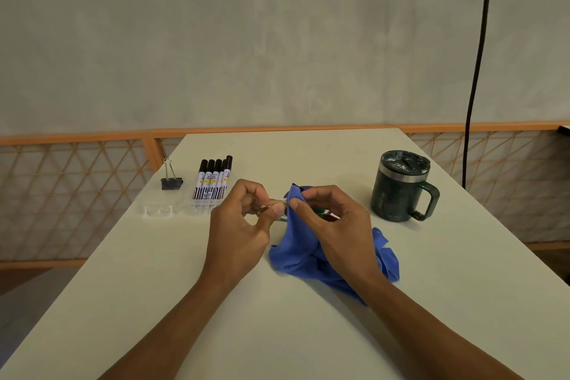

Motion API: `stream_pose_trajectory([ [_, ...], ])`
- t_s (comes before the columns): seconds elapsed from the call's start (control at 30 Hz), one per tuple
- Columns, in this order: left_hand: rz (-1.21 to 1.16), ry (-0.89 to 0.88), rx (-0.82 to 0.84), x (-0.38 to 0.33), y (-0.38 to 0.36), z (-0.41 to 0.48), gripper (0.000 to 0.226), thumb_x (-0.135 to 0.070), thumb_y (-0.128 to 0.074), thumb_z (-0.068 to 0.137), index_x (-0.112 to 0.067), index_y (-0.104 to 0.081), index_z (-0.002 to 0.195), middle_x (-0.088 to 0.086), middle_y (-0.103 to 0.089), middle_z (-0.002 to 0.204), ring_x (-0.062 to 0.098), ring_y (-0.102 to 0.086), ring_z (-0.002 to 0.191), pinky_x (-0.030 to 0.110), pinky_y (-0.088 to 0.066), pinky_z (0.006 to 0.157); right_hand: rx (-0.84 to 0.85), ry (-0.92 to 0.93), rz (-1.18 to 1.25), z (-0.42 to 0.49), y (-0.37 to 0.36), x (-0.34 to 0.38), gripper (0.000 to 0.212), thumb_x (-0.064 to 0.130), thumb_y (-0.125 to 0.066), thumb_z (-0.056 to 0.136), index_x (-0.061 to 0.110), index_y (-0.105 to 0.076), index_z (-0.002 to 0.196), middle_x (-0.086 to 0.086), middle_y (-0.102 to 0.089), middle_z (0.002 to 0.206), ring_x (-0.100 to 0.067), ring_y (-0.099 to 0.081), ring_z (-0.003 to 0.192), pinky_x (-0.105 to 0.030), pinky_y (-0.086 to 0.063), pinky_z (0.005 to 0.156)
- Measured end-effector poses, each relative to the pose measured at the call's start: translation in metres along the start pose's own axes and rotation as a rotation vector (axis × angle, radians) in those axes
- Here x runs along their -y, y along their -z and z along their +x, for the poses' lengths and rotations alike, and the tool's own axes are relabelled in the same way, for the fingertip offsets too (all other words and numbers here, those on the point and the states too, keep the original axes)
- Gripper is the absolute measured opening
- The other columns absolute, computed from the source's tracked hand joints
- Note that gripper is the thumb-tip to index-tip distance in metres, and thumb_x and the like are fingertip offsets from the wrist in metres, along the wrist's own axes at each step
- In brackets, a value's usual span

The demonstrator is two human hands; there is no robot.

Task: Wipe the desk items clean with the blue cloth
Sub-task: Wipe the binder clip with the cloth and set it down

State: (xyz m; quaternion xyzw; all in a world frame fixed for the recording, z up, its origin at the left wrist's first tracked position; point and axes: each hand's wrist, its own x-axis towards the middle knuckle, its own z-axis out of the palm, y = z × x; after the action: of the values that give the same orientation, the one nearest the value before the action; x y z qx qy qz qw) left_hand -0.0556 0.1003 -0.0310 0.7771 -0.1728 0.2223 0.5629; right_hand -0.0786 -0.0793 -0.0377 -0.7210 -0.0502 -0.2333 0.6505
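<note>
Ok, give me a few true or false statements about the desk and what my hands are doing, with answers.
The mug stands upright with its lid on. True.
The cloth lies flat, untouched. False: the right hand holds it bunched up.
The left hand pinches a small metal item. True.
The black clip sits right of the mug. False: it stands left of the markers.

clip (171, 183) left of markers (212, 182); mug (401, 187) far right on desk (154, 287).
</note>
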Motion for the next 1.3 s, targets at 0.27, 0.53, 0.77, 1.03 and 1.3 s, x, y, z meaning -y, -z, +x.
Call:
stream_pose_trajectory([
  [0.27,-0.194,0.132,0.162,-0.001,0.001,0.003,0.019,-0.011,-0.081,0.093,-0.01,-0.062,0.099,0.006,-0.08,0.094,0.026,-0.079,0.087,0.051,-0.061,0.094,-0.041,0.064,-0.086,0.001,-0.004,0.0,0.011,0.027,-0.079,0.095,0.022,-0.076,0.105,0.013,-0.078,0.095,-0.01,-0.075,0.096,-0.021,-0.059,0.085],
  [0.53,-0.133,0.132,0.127,-0.001,0.011,0.007,0.016,-0.028,-0.085,0.088,-0.02,-0.082,0.102,-0.001,-0.081,0.093,0.017,-0.078,0.085,0.028,-0.062,0.085,0.053,0.034,-0.019,0.003,0.003,0.002,0.007,0.022,-0.076,0.099,0.024,-0.075,0.106,0.01,-0.079,0.099,-0.012,-0.075,0.1,-0.021,-0.057,0.088],
  [0.77,-0.102,0.125,0.115,0.003,0.013,0.009,0.011,-0.025,-0.085,0.087,-0.019,-0.083,0.096,0.001,-0.08,0.082,0.021,-0.075,0.073,0.031,-0.062,0.08,0.029,-0.017,-0.017,0.005,0.002,0.001,0.004,0.019,-0.077,0.098,0.021,-0.081,0.098,0.007,-0.081,0.096,-0.014,-0.078,0.094,-0.041,-0.063,0.092],
  [1.03,-0.033,0.026,0.118,0.0,0.007,0.006,0.008,-0.017,-0.086,0.09,-0.021,-0.082,0.095,-0.007,-0.08,0.084,0.018,-0.076,0.073,0.028,-0.061,0.078,-0.06,0.02,-0.08,0.003,-0.001,0.0,0.005,0.017,-0.081,0.094,0.018,-0.08,0.09,0.011,-0.08,0.084,-0.007,-0.078,0.083,-0.026,-0.063,0.082],
  [1.3,-0.099,0.057,0.072,-0.002,0.003,0.005,0.005,-0.014,-0.085,0.09,-0.016,-0.081,0.094,-0.005,-0.08,0.084,0.016,-0.076,0.074,0.021,-0.058,0.076,0.009,-0.005,-0.002,0.003,0.0,0.001,0.01,0.013,-0.082,0.092,0.017,-0.079,0.101,0.007,-0.081,0.095,-0.01,-0.079,0.09,-0.023,-0.061,0.084],
])
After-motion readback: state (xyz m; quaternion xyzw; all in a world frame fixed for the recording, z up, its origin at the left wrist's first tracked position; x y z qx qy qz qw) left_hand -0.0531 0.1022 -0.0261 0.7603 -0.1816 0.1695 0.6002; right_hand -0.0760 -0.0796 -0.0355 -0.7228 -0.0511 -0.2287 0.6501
